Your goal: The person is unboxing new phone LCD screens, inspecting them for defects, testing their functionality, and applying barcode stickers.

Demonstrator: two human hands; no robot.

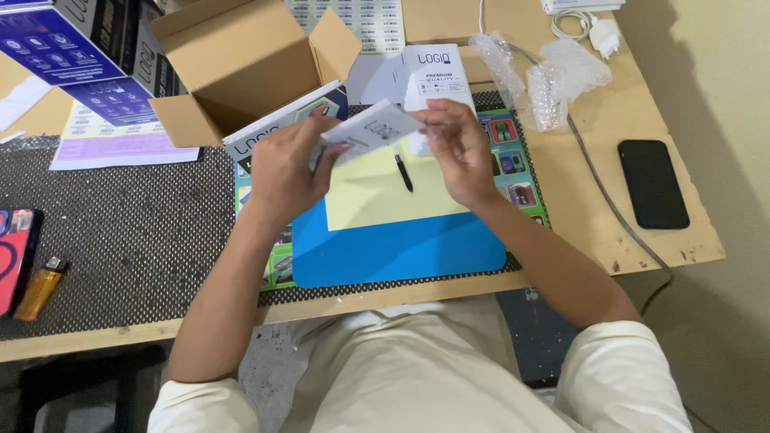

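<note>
My left hand (285,164) and my right hand (457,148) both grip a small white printed paper leaflet (370,128), held in the air above a yellow sheet (377,196) that lies on a blue mat (401,248). A black pen (403,172) rests on the yellow sheet just under the leaflet. Behind my hands stands a small white product box (433,72). A flat printed package (257,140) lies partly under my left hand.
An open cardboard box (241,64) sits at the back left, beside a blue-and-white carton (80,56). Bubble wrap (545,76), a white charger (601,32) and a black phone (652,183) lie to the right. A lighter (42,287) and a red case (16,256) lie at far left.
</note>
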